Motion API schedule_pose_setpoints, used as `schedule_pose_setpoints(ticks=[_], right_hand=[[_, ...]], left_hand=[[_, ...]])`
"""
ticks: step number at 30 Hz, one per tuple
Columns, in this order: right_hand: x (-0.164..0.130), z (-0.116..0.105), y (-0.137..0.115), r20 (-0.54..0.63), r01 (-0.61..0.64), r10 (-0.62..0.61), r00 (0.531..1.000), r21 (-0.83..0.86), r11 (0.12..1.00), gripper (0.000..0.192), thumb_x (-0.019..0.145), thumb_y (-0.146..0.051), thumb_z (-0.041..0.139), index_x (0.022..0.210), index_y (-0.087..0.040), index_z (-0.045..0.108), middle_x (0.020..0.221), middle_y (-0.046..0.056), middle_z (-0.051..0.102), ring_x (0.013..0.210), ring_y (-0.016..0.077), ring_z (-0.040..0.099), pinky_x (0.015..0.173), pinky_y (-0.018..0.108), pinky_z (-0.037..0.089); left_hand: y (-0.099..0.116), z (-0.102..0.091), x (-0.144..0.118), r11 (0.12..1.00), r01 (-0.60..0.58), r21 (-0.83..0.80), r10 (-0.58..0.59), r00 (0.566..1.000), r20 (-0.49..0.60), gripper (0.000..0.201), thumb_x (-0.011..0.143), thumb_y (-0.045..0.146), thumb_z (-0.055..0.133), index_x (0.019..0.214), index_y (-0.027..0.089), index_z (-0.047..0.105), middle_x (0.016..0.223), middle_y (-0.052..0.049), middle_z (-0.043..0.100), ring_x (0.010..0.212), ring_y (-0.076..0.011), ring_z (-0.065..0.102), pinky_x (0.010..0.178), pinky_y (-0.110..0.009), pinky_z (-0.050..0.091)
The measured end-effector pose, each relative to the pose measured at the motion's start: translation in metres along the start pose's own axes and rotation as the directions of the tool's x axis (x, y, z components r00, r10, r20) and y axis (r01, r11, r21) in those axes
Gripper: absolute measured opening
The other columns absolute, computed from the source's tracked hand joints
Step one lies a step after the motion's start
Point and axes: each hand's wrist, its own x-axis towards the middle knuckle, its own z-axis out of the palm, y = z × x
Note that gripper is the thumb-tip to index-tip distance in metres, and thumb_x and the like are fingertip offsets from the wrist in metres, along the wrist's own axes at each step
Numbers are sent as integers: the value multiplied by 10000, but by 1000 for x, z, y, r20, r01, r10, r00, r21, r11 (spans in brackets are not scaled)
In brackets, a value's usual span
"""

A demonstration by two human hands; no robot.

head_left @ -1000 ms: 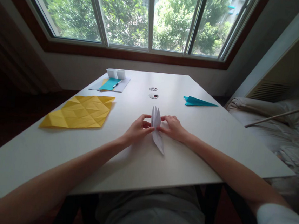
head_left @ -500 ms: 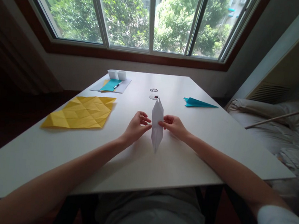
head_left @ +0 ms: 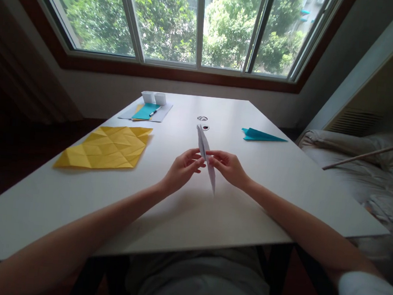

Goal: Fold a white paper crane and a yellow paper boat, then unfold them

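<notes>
A folded white paper (head_left: 211,171), long and pointed at both ends, is held up above the middle of the white table (head_left: 246,208). It is seen nearly edge-on and leans, its upper tip to the left and its lower tip to the right. My right hand (head_left: 228,167) pinches it at the middle between thumb and fingers. From the left, my left hand (head_left: 182,167) has its bent fingers and thumb against the paper's near-middle part; the exact contact is partly hidden.
Creased yellow paper (head_left: 109,148) lies at the left. Far left are a blue sheet (head_left: 145,111), a pen (head_left: 155,111) and white folded boxes (head_left: 160,99). A blue paper plane (head_left: 262,135) lies at the right. Two round marks (head_left: 202,118) show beyond the white paper.
The white paper has turned from its broad face to nearly edge-on and tilted. My left hand has moved right, up to the paper; my right hand keeps its pinch.
</notes>
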Motion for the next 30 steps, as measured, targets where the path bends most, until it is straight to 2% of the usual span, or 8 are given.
schedule_pose_setpoints(ticks=[7, 11, 14, 17, 19, 24, 26, 30], right_hand=[[-2, -7, -1, 91, 235, -217, 972, -346, 908, 304, 843, -158, 435, 1084, -229, 606, 914, 57, 522, 814, 138, 541, 706, 276, 489], [-2, -20, 6, 234, 386, -308, 922, -494, 779, 440, 800, -57, 385, 1143, -273, 556, 1065, 70, 480, 978, 181, 490, 821, 352, 471], [-1, -26, 10, 298, 438, -322, 898, -561, 702, 401, 795, -95, 436, 1135, -267, 561, 1117, 73, 491, 1014, 198, 475, 875, 388, 441], [0, -26, 13, 358, 478, -321, 877, -574, 665, 310, 796, -171, 504, 1084, -243, 595, 1120, 72, 543, 1022, 204, 481, 910, 400, 410], [0, -25, 14, 432, 506, -292, 853, -551, 664, 299, 786, -157, 509, 1056, -235, 608, 1086, 58, 592, 1021, 199, 495, 910, 388, 407], [0, -24, 18, 524, 484, -196, 829, -495, 721, 382, 742, -47, 465, 1057, -207, 610, 1065, 49, 638, 1010, 169, 547, 896, 340, 421], [0, -24, 19, 527, 464, -180, 831, -477, 747, 411, 728, -25, 454, 1067, -201, 605, 1075, 53, 638, 1010, 163, 560, 903, 336, 418], [1, -26, 17, 533, 430, -143, 834, -466, 773, 438, 714, -30, 462, 1098, -198, 589, 1087, 59, 636, 1023, 168, 566, 906, 331, 418]], left_hand=[[-4, -5, 4, 994, 54, -91, -60, 996, -64, 354, 662, 321, 687, 913, 122, 536, 734, -36, 655, 680, -154, 610, 653, -297, 483], [-4, -8, 4, 988, 125, -95, -134, 987, -90, 526, 649, 269, 685, 1097, 146, 437, 674, -7, 653, 646, -150, 607, 635, -296, 482], [-6, -10, 4, 992, 128, -15, -128, 990, -53, 620, 684, 256, 654, 1194, 210, 303, 650, 30, 644, 600, -127, 586, 585, -249, 457], [-13, -12, 5, 974, 84, 209, -102, 992, 77, 393, 743, 290, 589, 1090, 211, 421, 683, 17, 635, 585, -118, 559, 549, -223, 419], [-16, -14, 5, 886, -20, 464, -55, 988, 146, 223, 770, 300, 553, 967, 197, 535, 701, 0, 621, 631, -136, 554, 607, -264, 431], [-13, -24, 5, 392, -374, 840, 146, 927, 345, 176, 785, 239, 538, 895, 243, 675, 948, -74, 585, 950, -238, 493, 830, -406, 397], [-9, -30, 6, 327, -489, 809, 140, 871, 470, 231, 783, 196, 536, 959, 269, 668, 1051, -74, 567, 1020, -242, 460, 849, -395, 399], [-6, -41, 12, 349, -641, 684, 119, 754, 646, 264, 790, 210, 542, 1032, 258, 634, 1073, -54, 602, 1027, -213, 485, 886, -351, 396]])
